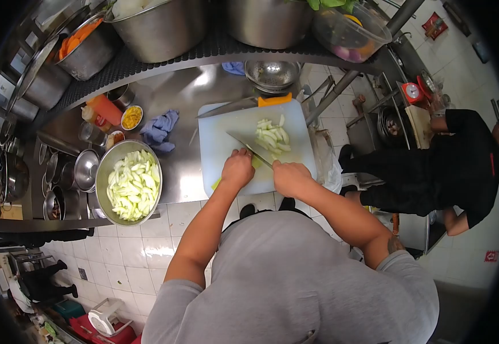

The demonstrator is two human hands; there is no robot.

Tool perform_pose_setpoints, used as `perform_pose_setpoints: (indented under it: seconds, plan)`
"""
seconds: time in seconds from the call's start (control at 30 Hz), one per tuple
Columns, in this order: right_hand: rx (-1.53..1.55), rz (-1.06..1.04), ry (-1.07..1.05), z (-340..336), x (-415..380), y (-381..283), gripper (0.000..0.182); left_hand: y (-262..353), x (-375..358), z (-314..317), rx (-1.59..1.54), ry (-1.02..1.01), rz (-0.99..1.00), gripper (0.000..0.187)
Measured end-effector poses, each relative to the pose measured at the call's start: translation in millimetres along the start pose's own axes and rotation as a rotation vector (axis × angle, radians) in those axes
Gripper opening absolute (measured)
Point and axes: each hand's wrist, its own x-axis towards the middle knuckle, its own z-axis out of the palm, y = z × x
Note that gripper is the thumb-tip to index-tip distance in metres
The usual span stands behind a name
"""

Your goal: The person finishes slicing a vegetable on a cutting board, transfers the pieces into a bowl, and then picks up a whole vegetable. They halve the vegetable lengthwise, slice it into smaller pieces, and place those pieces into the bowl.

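My right hand (291,179) is closed round the handle of a kitchen knife (248,148), whose blade slants up and left over the white cutting board (218,155). Beside the blade, my left hand (238,168) has its fingers curled on a pale green vegetable piece (256,162), mostly hidden under the hand. Cut pale green vegetable slices (272,136) lie in a pile beyond the knife. A second knife with an orange handle (275,100) rests across the board's far edge. A large metal bowl (101,198) to the left holds many similar slices.
A blue cloth (159,129) lies on the steel counter (183,172) between bowl and board. Behind the board stands a metal bowl (272,74). Large pots (160,31) line the shelf above. A person in black (453,166) stands to the right, near a stove.
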Motion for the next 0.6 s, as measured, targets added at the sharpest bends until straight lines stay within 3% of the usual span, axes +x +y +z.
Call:
perform_pose_setpoints:
  seconds: [0.17, 0.27, 0.47, 0.6]
  plan:
    - [0.091, 0.056, 0.041, 39, 16, 9, 0.020, 2, -2, -9, 0.000, 0.003, 0.030, 0.032]
    - [0.026, 0.009, 0.009, 10, 12, 1, 0.020, -2, -1, -3, 0.011, -0.014, 0.019, 0.035]
    - [0.072, 0.008, 0.029, 39, 25, 8, 0.022, 0, -5, -8, -0.007, 0.010, 0.036, 0.032]
    - [0.047, -0.002, -0.010, 17, 17, 0, 0.022, -4, -5, -8, 0.019, -0.005, 0.061, 0.032]
